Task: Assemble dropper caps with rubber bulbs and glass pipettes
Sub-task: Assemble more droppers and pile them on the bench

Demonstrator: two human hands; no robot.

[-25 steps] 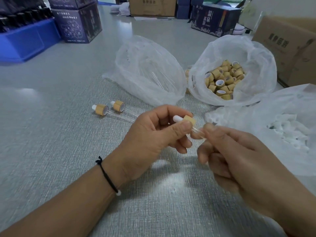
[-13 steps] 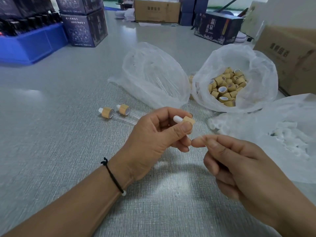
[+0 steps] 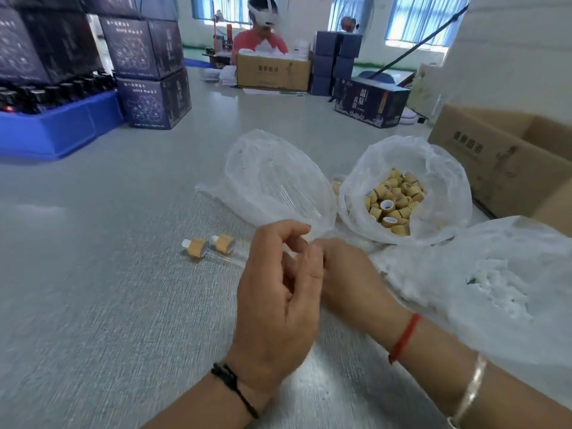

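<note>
Both hands meeting over the grey table (image 3: 93,289), just in front of the bags. Left hand (image 3: 278,292) seen from the back, fingers curled inward, thumb and forefinger arched up top. Right hand (image 3: 343,274) tucked right behind it, fingertips touching the left ones. Can't tell if either is clamped on a dropper cap, since the left hand's back blocks whatever sits between the fingers.

Two finished droppers (image 3: 210,246) lying on the table just left of the hands, bamboo-coloured collars side by side, white bulbs pointing left, clear glass pipettes running right toward the left hand.

Three plastic bags behind and beside the hands:
- bag of glass pipettes (image 3: 278,184), middle, thin clear tubes faintly visible inside
- bag of bamboo caps (image 3: 393,202), open at the top, some caps showing white insides
- bag of white rubber bulbs (image 3: 495,283), far right, close to the right wrist

Black cord (image 3: 235,388) on the left wrist, red string (image 3: 405,335) and a silver bangle (image 3: 470,391) on the right.

Further back: blue tray of dark bottles (image 3: 58,119), stacked dark printed boxes (image 3: 148,72), cardboard boxes (image 3: 507,159), another person in red (image 3: 260,38) seated at the far end.
</note>
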